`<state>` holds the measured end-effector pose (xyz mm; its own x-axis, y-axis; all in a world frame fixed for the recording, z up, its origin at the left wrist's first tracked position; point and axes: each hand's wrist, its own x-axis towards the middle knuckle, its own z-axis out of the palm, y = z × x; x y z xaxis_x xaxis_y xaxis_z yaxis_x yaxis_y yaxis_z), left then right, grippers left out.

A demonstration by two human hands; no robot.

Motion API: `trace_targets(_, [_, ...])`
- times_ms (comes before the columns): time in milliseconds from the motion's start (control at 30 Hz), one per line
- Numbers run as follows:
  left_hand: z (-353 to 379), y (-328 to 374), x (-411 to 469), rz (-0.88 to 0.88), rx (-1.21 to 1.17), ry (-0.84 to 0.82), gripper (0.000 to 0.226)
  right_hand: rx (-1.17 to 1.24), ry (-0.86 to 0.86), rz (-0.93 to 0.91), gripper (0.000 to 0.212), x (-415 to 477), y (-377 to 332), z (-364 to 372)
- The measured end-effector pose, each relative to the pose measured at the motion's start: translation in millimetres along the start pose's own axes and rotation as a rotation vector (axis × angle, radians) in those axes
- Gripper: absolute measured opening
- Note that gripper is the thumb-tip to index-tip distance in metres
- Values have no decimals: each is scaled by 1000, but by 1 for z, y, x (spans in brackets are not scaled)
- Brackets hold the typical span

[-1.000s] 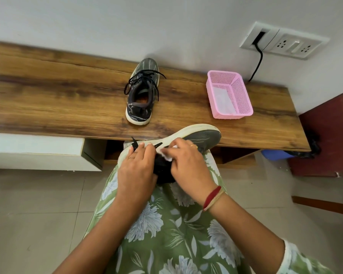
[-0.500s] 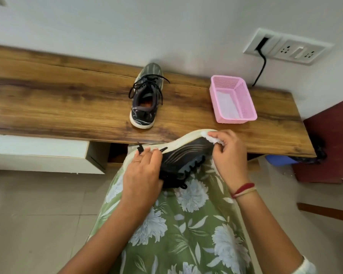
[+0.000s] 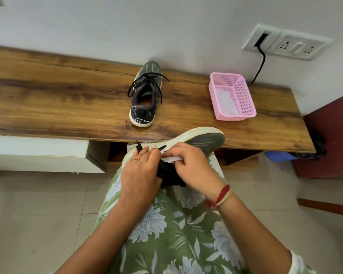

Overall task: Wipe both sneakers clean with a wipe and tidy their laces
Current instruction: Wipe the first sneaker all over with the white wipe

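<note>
One pink basket [image 3: 246, 99] on the wooden surface [image 3: 57, 95], right side, near the wall; inside, a white sheet [image 3: 225, 99] flat on the bottom. Left of it and well apart, second sneaker [image 3: 145, 95] upright, toe to the wall, black laces [image 3: 147, 84] loose and spilling over both sides. Nearer, held sneaker [image 3: 204, 140] on the lap, tipped on its side, pale sole rim up, toe overlapping the surface's front edge in view. Clamped round its heel end, left hand [image 3: 141, 173], fingers curled over the sole. Just beside, right hand [image 3: 192, 167] pinching a crumpled white wipe [image 3: 170, 159] against the dark upper; middle of the shoe hidden behind both hands. Above the basket, wall socket [image 3: 285, 44] with a black cable [image 3: 260, 64] running down behind the surface. Far right, dark red cabinet [image 3: 333, 139]; under the surface at left, a white drawer unit [image 3: 38, 153].
</note>
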<state>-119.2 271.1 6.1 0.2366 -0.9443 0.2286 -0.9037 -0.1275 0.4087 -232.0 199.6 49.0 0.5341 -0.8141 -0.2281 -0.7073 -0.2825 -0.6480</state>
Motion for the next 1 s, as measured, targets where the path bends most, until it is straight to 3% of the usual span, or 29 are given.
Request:
trace_targets(67, [-1, 2, 0, -22, 17, -24, 42, 93, 128, 82, 41, 1, 16, -16])
trace_targets(167, [-4, 2, 3, -37, 37, -46, 45, -78, 506, 257, 38, 2, 52, -33])
trace_targets(233, [-6, 2, 5, -30, 30, -49, 42, -178, 598, 285, 38, 4, 68, -35])
trace_targets(567, [-4, -4, 6, -50, -23, -50, 22, -321, 517, 110, 35, 5, 52, -4])
trace_targets(700, [-5, -6, 2, -27, -51, -44, 27, -284, 391, 62, 37, 2, 36, -4])
trace_targets(833, [-3, -8, -17, -54, -54, -87, 50, -365, 232, -50, 37, -2, 14, 3])
trace_targets(1000, [-7, -12, -33, -54, -156, 70, 46, -256, 205, 34, 36, -2, 13, -2])
